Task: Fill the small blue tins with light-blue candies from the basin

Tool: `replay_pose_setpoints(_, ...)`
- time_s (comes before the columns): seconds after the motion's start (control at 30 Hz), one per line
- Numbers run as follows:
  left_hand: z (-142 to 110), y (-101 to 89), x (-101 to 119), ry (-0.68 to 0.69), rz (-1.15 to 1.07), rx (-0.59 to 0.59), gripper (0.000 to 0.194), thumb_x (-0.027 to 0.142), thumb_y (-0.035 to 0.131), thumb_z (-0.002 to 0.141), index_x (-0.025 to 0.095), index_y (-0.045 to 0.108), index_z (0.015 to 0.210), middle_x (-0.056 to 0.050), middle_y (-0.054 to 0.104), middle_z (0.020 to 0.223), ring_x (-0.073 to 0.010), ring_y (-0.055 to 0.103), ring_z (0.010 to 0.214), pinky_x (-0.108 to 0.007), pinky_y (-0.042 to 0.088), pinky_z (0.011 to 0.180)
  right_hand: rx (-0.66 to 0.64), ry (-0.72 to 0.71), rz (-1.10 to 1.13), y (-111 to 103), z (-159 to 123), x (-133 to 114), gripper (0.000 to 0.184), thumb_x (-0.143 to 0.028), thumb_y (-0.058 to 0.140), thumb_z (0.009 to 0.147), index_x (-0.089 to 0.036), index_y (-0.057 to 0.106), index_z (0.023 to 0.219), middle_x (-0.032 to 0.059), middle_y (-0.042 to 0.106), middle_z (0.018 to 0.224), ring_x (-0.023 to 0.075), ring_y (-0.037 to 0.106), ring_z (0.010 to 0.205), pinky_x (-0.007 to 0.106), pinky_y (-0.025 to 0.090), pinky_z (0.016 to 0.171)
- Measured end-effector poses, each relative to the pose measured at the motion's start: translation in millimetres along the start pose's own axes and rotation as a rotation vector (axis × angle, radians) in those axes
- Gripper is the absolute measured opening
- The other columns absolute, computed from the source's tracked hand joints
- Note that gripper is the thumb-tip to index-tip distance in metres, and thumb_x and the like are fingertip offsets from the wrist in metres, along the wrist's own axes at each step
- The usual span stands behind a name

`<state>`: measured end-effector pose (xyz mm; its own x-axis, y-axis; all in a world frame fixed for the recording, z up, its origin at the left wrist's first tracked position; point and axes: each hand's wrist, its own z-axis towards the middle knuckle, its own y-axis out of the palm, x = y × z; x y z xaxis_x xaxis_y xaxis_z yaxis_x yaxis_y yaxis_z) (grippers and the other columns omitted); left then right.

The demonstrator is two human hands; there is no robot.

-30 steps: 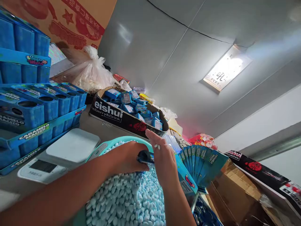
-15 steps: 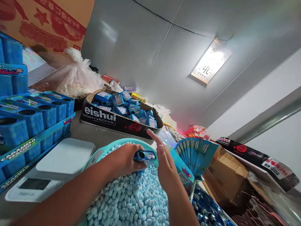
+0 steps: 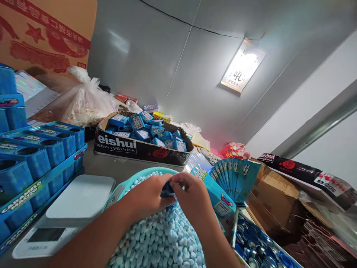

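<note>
My left hand [image 3: 152, 191] is wrapped round a small blue candy tin [image 3: 166, 189], held above a heap of pale blue candies [image 3: 164, 238]. The candies fill a turquoise basin [image 3: 118, 190]. With fingers pinched together, my right hand [image 3: 192, 191] meets the tin's upper right end. What those fingertips hold is hidden, and the tin's opening is covered too. To the right stands a tray of round metallic blue pieces [image 3: 256, 242].
A white kitchen scale [image 3: 80, 195] sits left of the basin, beside stacked blue tins in display trays [image 3: 41, 178]. Behind is a black carton [image 3: 142, 150] of blue tins. Fanned blue cards [image 3: 231, 178] and a brown cardboard box [image 3: 267, 193] lie right.
My right hand has gone from flat and outstretched beside the tin to pinching at its top. The view has shifted slightly; my left hand keeps its hold.
</note>
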<state>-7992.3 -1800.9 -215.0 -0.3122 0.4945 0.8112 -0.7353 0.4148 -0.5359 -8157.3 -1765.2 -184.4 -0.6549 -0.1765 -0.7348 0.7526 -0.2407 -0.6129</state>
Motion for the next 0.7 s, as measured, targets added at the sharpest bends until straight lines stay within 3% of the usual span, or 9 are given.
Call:
replay_pose_setpoints(0.13, -3.0, -2.7, 2.7, 0.007, 0.013, 0.028, 0.047, 0.038, 0.072, 0.084, 0.023, 0.065, 0.129, -0.006, 0.074, 0.123, -0.0285, 0.068, 0.115, -0.036, 0.052, 0.093, 0.019, 0.019, 0.309, 9.5, -2.0, 1.0, 0.012, -0.032, 0.07, 0.083, -0.021, 0.074, 0.085, 0.0038, 0.077, 0.079, 0.0204, 0.069, 0.071, 0.033, 0.053, 0.066)
replay_pose_setpoints(0.27, -2.7, -3.2, 6.9, -0.086, 0.069, 0.074, 0.06, 0.041, 0.074, 0.082, 0.026, 0.06, 0.139, -0.006, 0.075, 0.12, -0.0285, 0.07, 0.107, -0.037, 0.054, 0.087, 0.343, -0.05, 0.465, 4.1, -0.3, 18.5, 0.023, -0.043, 0.076, 0.084, -0.021, 0.073, 0.092, 0.0053, 0.078, 0.087, 0.0217, 0.071, 0.08, 0.036, 0.056, 0.076)
replay_pose_setpoints(0.37, 0.3, -2.8, 9.6, -0.07, -0.001, 0.259, 0.073, 0.044, 0.069, 0.088, 0.031, 0.042, 0.154, -0.006, 0.072, 0.13, -0.0248, 0.072, 0.104, -0.034, 0.056, 0.084, 0.517, -0.07, 0.479, 1.1, 7.0, 37.5, 0.031, -0.047, 0.077, 0.084, -0.021, 0.07, 0.1, 0.0053, 0.076, 0.089, 0.0214, 0.069, 0.08, 0.036, 0.055, 0.074)
replay_pose_setpoints(0.43, -1.3, -7.6, 12.5, -0.03, -0.027, 0.43, 0.068, 0.049, 0.065, 0.092, 0.032, 0.041, 0.153, -0.006, 0.066, 0.141, -0.0247, 0.07, 0.112, -0.033, 0.057, 0.085, 0.468, -0.066, 0.454, 3.9, 12.8, 48.7, 0.033, -0.048, 0.074, 0.085, -0.02, 0.07, 0.101, 0.0055, 0.076, 0.086, 0.0211, 0.068, 0.075, 0.036, 0.053, 0.07)
replay_pose_setpoints(0.5, -10.2, -19.8, 17.0, -0.009, 0.059, 0.611, 0.055, 0.052, 0.063, 0.092, 0.031, 0.052, 0.142, -0.005, 0.065, 0.143, -0.0256, 0.066, 0.12, -0.034, 0.057, 0.091, 0.38, -0.062, 0.429, 10.1, 16.5, 53.9, 0.029, -0.047, 0.072, 0.086, -0.019, 0.07, 0.094, 0.0064, 0.076, 0.083, 0.0214, 0.068, 0.072, 0.036, 0.053, 0.069)
replay_pose_setpoints(0.57, -26.9, -38.9, 21.4, -0.007, 0.244, 0.799, 0.043, 0.052, 0.065, 0.091, 0.028, 0.061, 0.126, -0.004, 0.071, 0.13, -0.0251, 0.067, 0.116, -0.034, 0.055, 0.095, 0.296, -0.08, 0.425, 17.8, 17.4, 49.0, 0.026, -0.044, 0.07, 0.087, -0.019, 0.072, 0.093, 0.0063, 0.076, 0.083, 0.0214, 0.069, 0.075, 0.035, 0.053, 0.07)
replay_pose_setpoints(0.7, -69.8, -77.1, 16.7, -0.051, 0.6, 1.064, 0.028, 0.049, 0.068, 0.089, 0.023, 0.064, 0.098, -0.001, 0.072, 0.092, -0.0188, 0.068, 0.084, -0.03, 0.052, 0.081, 0.072, -0.214, 0.316, 32.6, 22.2, 10.0, 0.04, -0.044, 0.065, 0.091, -0.023, 0.067, 0.124, 0.0026, 0.075, 0.089, 0.0175, 0.064, 0.072, 0.027, 0.046, 0.059)
